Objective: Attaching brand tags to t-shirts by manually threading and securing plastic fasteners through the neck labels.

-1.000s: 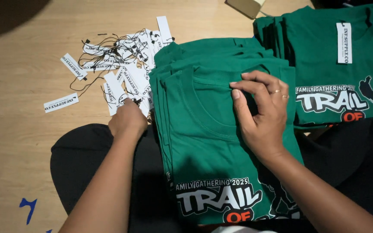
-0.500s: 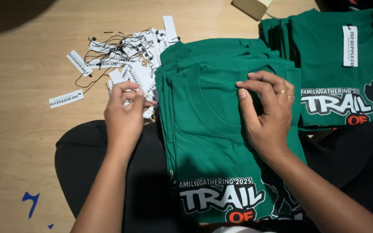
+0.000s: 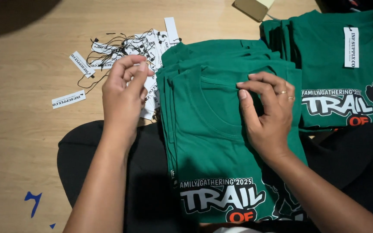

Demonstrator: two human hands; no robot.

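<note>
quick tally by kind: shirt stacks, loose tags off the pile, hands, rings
green shirt stacks: 2, one under the right hand at, one behind it at
white tags lying apart from the tag pile: 2, at and
hands: 2, with the left hand
rings: 2
total: 8

Second green shirt stack [image 3: 329,56] upper right; tan box [image 3: 252,7]; blue marks [image 3: 33,202].

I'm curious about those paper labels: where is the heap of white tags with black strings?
In the head view, the heap of white paper tags with black strings lies on the wooden floor, upper left, beside the stack of green shirts.
</note>
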